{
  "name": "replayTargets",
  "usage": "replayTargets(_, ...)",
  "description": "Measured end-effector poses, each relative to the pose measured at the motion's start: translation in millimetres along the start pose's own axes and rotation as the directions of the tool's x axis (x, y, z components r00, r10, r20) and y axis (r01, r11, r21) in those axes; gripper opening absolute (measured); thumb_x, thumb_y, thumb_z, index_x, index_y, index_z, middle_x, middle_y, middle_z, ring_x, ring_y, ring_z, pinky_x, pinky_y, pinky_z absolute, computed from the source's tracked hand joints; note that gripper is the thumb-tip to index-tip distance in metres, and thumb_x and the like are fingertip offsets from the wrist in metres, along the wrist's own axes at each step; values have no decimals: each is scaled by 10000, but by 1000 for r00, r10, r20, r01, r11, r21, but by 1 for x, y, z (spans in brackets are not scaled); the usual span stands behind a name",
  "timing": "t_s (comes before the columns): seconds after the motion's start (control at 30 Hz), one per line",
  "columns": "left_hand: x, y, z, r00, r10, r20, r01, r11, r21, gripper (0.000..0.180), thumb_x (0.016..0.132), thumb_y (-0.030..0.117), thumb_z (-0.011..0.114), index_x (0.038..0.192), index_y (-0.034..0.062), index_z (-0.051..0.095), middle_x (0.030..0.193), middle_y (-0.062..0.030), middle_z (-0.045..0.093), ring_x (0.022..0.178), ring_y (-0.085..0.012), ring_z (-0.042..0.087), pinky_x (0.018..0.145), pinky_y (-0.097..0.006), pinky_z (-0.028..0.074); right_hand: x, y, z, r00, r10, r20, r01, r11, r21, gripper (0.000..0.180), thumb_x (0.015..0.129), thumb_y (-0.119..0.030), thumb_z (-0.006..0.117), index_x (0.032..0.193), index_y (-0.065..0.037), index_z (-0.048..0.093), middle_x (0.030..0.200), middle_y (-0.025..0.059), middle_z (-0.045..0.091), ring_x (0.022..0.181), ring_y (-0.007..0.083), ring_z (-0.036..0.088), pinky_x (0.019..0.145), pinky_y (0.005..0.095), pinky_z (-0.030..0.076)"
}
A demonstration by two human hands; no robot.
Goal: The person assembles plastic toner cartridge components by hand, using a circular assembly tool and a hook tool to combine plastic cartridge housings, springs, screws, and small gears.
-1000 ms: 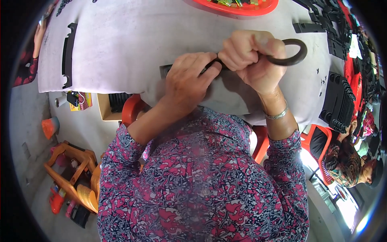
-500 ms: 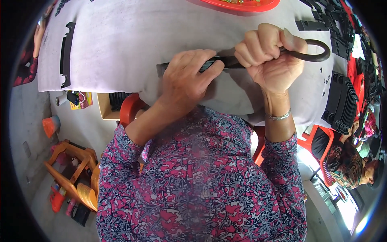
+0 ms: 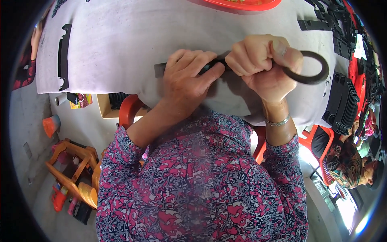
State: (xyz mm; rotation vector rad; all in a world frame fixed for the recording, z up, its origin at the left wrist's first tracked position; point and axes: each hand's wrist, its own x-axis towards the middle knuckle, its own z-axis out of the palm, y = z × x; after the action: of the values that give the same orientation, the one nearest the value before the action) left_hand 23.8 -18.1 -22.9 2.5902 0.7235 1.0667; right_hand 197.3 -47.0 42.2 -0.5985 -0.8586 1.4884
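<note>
My left hand (image 3: 186,78) is closed around a flat black strip (image 3: 159,70), pressing it on the cloth-covered table. The strip's left end sticks out past my fingers; most of the rest is under the hand. My right hand (image 3: 264,64) makes a fist around a dark tool with a ring-shaped handle (image 3: 325,70), like one loop of scissors. The ring juts out right of the fist. The tool's narrow end meets the strip near my left fingertips, but the exact contact is hidden.
A similar black notched piece (image 3: 63,58) lies at the left of the table (image 3: 117,40). At the far edge sits a red tray (image 3: 242,9) with small bits. Several black pieces (image 3: 342,103) are stacked at right, near another person (image 3: 346,161). Another person's hand (image 3: 36,38) shows far left.
My right fist has moved slightly nearer and left, and the tool's ring has turned and dropped toward me. My left hand still holds the strip in nearly the same place.
</note>
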Motion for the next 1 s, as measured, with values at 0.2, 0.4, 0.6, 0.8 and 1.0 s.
replayTargets(0.2,0,-4,3,1000,13,3,-13,1000,-19,199,720,104,693,915,143,698,1020,1,641,917,-185,623,839,-390,454,-14,9,-7,989,-85,-119,93,994,63,439,904,-377,428,593,-120,255,574,-30,245,527,105,187,497,300,185)
replayTargets(0.4,-1,-3,4,1000,25,-11,-25,999,-21,206,724,106,696,925,151,687,1009,8,629,894,-184,616,826,-385,449,-14,6,-32,992,-52,-115,87,945,316,452,905,-467,419,624,-139,283,564,-36,261,523,103,175,482,294,168)
replayTargets(0.6,-1,-5,6,1000,17,-8,-17,1000,-7,210,712,117,702,917,159,690,995,11,626,877,-183,613,820,-381,449,-6,4,-34,997,-55,-59,70,953,296,442,911,-459,412,625,-148,282,562,-31,267,518,104,165,479,294,159)
replayTargets(0.8,2,-3,3,1000,13,-8,-13,1000,-6,202,708,112,701,904,159,691,983,10,629,860,-183,614,805,-376,446,-3,4,-39,999,-35,41,23,961,277,420,938,-420,427,634,-146,331,567,-34,277,518,116,171,496,305,172)
replayTargets(1.0,1,-3,5,1000,21,-10,-21,1000,-1,193,712,111,702,900,158,696,977,7,634,847,-184,613,788,-377,445,-2,4,-33,996,-26,81,1,958,287,430,927,-437,439,634,-138,338,578,-33,290,526,108,172,492,299,170)
